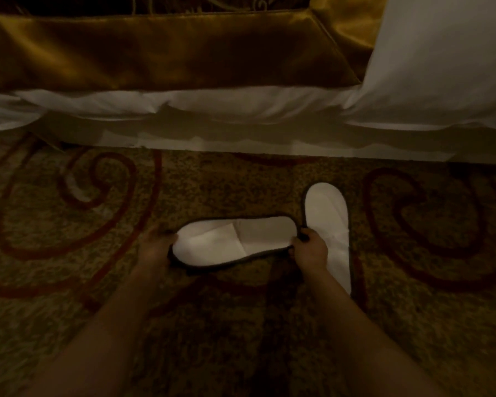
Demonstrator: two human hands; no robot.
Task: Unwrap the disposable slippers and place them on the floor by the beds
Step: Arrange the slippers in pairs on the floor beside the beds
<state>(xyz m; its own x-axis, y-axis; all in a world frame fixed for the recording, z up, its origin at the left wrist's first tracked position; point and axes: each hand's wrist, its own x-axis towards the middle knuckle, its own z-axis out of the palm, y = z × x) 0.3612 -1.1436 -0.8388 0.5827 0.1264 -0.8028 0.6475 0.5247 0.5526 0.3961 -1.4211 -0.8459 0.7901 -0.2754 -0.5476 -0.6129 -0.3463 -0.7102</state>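
Holding one white slipper (235, 242) sideways between them, the left grip (158, 247) pinches its toe, the right grip (309, 250) its heel; the second slipper (327, 219) lies on the carpet (69, 224) just right.

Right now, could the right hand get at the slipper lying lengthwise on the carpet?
Probably yes: the right hand is right over that slipper, nothing between, but its grip is on the sideways slipper.

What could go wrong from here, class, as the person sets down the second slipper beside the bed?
The held slipper, gripped at each end by the left hand and right hand, lies crosswise to the placed slipper; the pair may end up misaligned. The right hand rests against the placed one and could nudge it.
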